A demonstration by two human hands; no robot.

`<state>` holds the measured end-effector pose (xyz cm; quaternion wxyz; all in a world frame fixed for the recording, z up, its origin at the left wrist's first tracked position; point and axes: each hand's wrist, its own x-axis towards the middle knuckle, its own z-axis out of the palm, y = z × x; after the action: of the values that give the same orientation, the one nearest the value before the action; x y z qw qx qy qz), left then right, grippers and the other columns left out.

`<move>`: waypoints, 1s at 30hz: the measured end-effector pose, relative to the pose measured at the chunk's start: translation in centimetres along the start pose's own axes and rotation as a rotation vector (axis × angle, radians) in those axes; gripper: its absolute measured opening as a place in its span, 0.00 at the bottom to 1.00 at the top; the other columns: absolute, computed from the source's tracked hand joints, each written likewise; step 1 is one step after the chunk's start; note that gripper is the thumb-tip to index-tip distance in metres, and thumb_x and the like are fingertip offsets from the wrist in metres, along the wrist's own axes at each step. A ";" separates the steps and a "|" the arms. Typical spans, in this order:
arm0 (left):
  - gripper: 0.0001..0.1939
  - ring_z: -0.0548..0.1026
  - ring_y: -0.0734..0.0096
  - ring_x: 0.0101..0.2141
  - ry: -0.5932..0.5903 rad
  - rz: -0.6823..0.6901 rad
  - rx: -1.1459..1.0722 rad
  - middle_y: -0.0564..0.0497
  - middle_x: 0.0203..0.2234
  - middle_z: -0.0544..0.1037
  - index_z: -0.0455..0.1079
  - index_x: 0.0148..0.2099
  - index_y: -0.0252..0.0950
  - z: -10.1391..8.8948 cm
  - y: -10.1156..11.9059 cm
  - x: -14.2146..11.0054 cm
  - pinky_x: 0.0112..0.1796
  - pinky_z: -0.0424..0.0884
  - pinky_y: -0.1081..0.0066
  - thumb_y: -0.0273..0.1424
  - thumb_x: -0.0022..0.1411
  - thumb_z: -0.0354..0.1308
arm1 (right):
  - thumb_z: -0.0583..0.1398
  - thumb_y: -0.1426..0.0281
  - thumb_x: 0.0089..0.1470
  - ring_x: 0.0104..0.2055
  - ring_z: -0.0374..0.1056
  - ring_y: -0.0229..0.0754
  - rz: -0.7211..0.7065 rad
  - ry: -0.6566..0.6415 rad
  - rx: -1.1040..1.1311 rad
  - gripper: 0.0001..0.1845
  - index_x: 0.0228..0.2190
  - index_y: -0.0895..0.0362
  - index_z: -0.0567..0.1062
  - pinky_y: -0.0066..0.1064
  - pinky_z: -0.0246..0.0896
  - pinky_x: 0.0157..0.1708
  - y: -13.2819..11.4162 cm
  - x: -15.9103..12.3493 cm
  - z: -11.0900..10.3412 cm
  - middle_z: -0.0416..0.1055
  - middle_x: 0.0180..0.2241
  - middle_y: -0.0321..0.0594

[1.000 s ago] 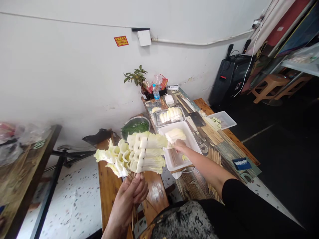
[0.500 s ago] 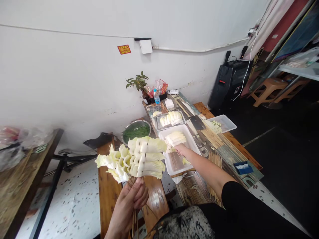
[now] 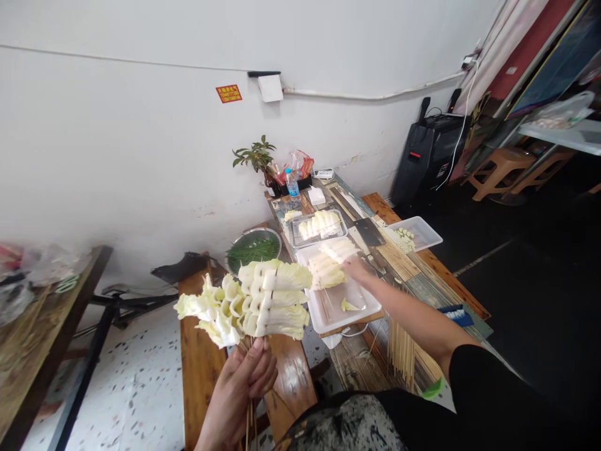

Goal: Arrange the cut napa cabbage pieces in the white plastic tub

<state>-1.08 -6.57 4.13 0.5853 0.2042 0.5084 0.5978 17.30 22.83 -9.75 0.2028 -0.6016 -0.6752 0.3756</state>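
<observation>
cabbage skewers (image 3: 256, 300) sit at centre frame, slightly left: several bamboo sticks fanned out, each threaded with folded pale napa cabbage pieces. left hand (image 3: 244, 391), lower centre, is clenched round the bare stick ends, leaves held up above the wooden bench (image 3: 201, 376). right hand (image 3: 355, 268), just right of centre, reaches out over the white tray (image 3: 347, 310) and grips a cabbage piece (image 3: 328, 272), slightly blurred; finger detail cannot be read. one small leaf scrap (image 3: 350, 305) lies on the tray floor. just beyond, toward upper centre, a metal tray (image 3: 318, 227) holds cut cabbage stems. left of it a steel basin (image 3: 253, 245) with green vegetables stands on the bench end. a cleaver (image 3: 369, 232) lies on the patterned table (image 3: 422, 275) right of the trays, then a clear plastic tub (image 3: 420, 232) further right. loose bamboo skewers (image 3: 404, 351) lie on the table in the lower right, near the forearm. a water bottle (image 3: 292, 183) and a potted plant (image 3: 256, 156) stand at the table's far end by the wall. a black speaker (image 3: 429, 156) sits upper right
</observation>
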 end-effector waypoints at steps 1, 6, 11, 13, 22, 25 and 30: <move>0.27 0.44 0.84 0.17 -0.004 -0.001 0.006 0.64 0.15 0.49 0.53 0.25 0.38 0.2 0.1 0.0 0.18 0.51 0.79 0.44 0.61 0.67 | 0.57 0.71 0.52 0.24 0.54 0.36 -0.022 -0.004 -0.003 0.10 0.21 0.58 0.70 0.28 0.45 0.24 0.0 0.1 -1.1 0.61 0.19 0.32; 0.29 0.44 0.85 0.16 -0.025 -0.002 0.018 0.64 0.15 0.48 0.52 0.24 0.38 1.2 0.5 0.5 0.17 0.50 0.79 0.44 0.59 0.68 | 0.57 0.68 0.51 0.23 0.50 0.34 -0.149 -0.078 -0.024 0.13 0.18 0.57 0.67 0.28 0.40 0.24 0.1 0.9 -6.3 0.55 0.17 0.29; 0.22 0.42 0.85 0.16 0.023 0.029 -0.014 0.64 0.15 0.49 0.60 0.27 0.36 1.6 0.9 0.7 0.17 0.50 0.80 0.42 0.61 0.67 | 0.56 0.66 0.51 0.25 0.52 0.34 -0.471 -0.283 -0.158 0.15 0.16 0.56 0.63 0.27 0.41 0.26 0.1 3.4 -9.4 0.53 0.17 0.29; 0.21 0.43 0.85 0.16 0.055 0.047 -0.015 0.64 0.15 0.49 0.61 0.28 0.36 2.0 1.1 0.5 0.17 0.51 0.80 0.42 0.61 0.66 | 0.55 0.66 0.51 0.25 0.54 0.34 -0.651 -0.389 -0.206 0.15 0.16 0.57 0.64 0.26 0.44 0.27 0.2 4.9 -9.6 0.56 0.18 0.30; 0.18 0.43 0.85 0.16 0.276 0.123 -0.054 0.64 0.15 0.49 0.66 0.30 0.35 5.5 0.7 0.6 0.17 0.53 0.81 0.41 0.59 0.68 | 0.54 0.72 0.57 0.36 0.69 0.40 -1.053 -0.976 -0.318 0.14 0.28 0.59 0.79 0.26 0.56 0.38 -1.8 9.0 -6.7 0.77 0.31 0.40; 0.21 0.44 0.85 0.16 0.316 0.101 -0.077 0.64 0.15 0.49 0.61 0.27 0.36 6.4 -0.2 0.6 0.17 0.54 0.80 0.41 0.60 0.67 | 0.55 0.72 0.59 0.37 0.68 0.41 -1.057 -1.096 -0.401 0.14 0.28 0.56 0.80 0.28 0.55 0.42 -3.2 8.7 -5.5 0.77 0.32 0.39; 0.19 0.43 0.85 0.17 0.362 0.063 -0.131 0.64 0.16 0.50 0.62 0.30 0.36 7.8 -1.4 0.7 0.18 0.52 0.80 0.40 0.62 0.66 | 0.54 0.72 0.62 0.39 0.65 0.44 -1.285 -1.188 -0.476 0.16 0.25 0.55 0.77 0.32 0.54 0.44 -3.5 8.9 -3.0 0.74 0.32 0.42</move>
<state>6.02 -3.35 5.85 0.4774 0.0705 0.5588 0.6744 15.46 32.18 -6.85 -0.1382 0.1577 -0.9341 0.2890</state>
